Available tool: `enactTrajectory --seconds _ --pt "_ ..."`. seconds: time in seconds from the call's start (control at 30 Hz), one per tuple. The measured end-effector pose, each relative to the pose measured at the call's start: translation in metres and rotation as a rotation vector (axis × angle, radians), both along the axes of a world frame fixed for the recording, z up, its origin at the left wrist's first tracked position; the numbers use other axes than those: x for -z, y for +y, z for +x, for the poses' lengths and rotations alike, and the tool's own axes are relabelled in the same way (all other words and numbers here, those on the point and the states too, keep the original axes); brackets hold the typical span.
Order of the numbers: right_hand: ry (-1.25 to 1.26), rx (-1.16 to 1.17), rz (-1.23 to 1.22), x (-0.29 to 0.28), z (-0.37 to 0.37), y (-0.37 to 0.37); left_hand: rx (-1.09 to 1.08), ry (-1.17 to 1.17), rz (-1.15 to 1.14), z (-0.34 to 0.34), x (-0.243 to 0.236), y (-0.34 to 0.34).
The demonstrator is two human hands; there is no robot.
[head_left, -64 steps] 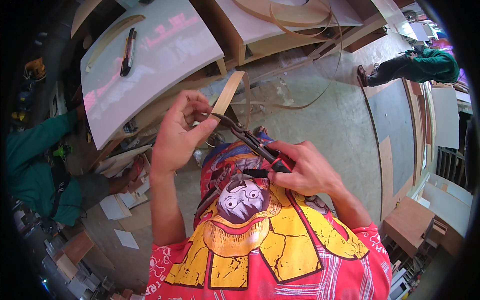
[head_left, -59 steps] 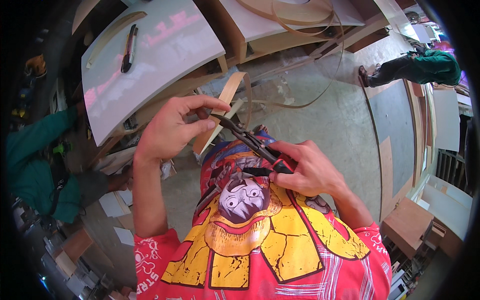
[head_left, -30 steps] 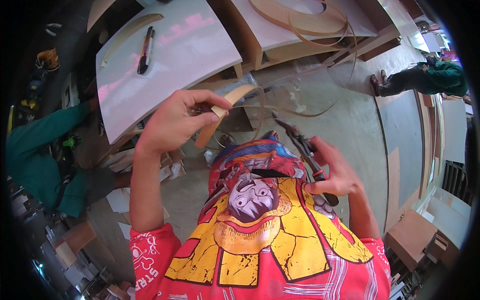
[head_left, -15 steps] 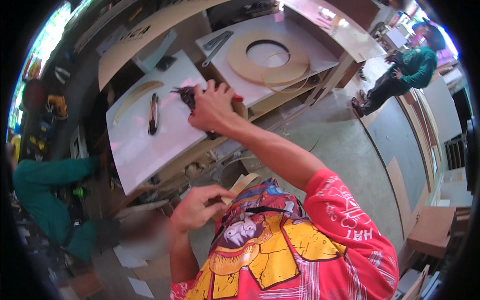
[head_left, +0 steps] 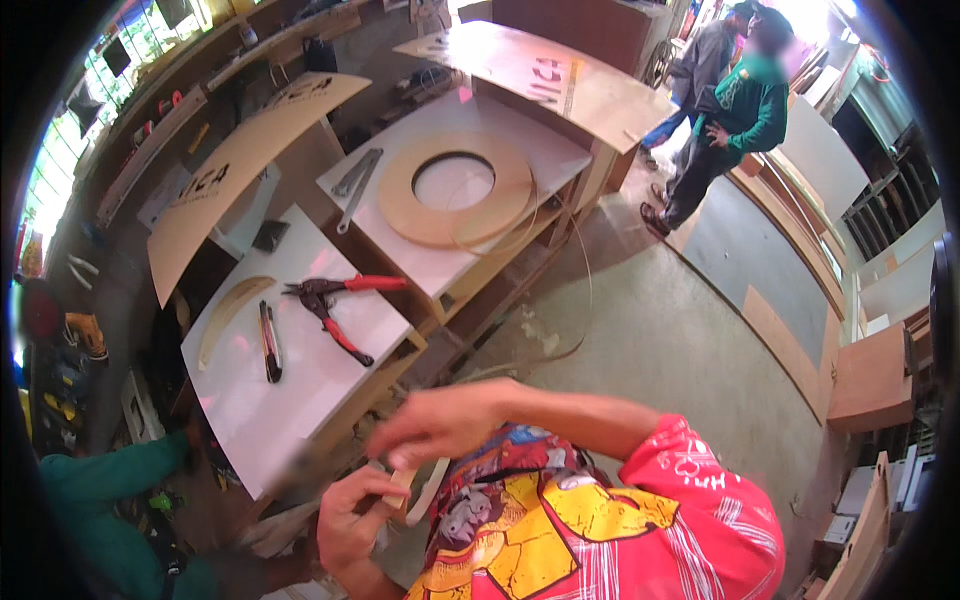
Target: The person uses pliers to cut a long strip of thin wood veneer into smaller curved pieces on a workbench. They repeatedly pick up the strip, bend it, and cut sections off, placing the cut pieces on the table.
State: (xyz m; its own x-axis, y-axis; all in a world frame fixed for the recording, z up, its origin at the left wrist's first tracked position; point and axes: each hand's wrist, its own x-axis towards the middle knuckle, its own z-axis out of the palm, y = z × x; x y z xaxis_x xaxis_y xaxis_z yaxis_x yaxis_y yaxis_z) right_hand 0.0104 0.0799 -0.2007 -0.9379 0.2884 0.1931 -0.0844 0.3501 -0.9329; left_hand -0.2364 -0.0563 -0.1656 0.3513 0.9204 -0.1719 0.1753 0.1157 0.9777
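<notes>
My left hand grips a pale wood-coloured strip at the lower middle. Just above it, my right hand hovers near the strip, blurred, with fingers curved and apart. On the white panel to the upper left lie red-and-black snips, a utility knife and a short curved strip. A large coil of edging rests on a second white surface behind, with a loose loop trailing over the bench edge. A grey metal tool lies beside the coil.
A co-worker in green stands at upper right beside a person in dark clothing; another in green is close at lower left. Light boards stand behind the bench. Sheets and a wooden box line the right.
My right hand carried the snips onto the white panel, let them go and came back to the strip in my left hand. The view swung up toward the bench.
</notes>
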Motion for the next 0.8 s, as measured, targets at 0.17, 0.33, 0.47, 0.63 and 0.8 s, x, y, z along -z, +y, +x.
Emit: enactTrajectory --seconds 0.17,0.33,0.47,0.63,0.8 --pt "0.098 0.128 -0.084 0.005 0.049 -0.026 -0.08 -0.08 -0.004 0.009 -0.018 0.019" --pt "0.229 0.652 -0.114 0.005 0.043 -0.042 -0.794 -0.028 0.143 0.045 -0.013 0.054" --pt "0.356 0.759 -0.518 0.015 0.032 -0.053 -0.774 -0.266 0.227 0.076 -0.008 0.075" --pt "0.374 0.824 -0.596 0.016 0.02 -0.054 -0.74 -0.342 0.325 0.083 -0.01 0.068" --pt "0.393 0.864 -0.528 0.021 0.019 -0.053 -0.684 -0.331 0.296 0.077 0.002 0.062"
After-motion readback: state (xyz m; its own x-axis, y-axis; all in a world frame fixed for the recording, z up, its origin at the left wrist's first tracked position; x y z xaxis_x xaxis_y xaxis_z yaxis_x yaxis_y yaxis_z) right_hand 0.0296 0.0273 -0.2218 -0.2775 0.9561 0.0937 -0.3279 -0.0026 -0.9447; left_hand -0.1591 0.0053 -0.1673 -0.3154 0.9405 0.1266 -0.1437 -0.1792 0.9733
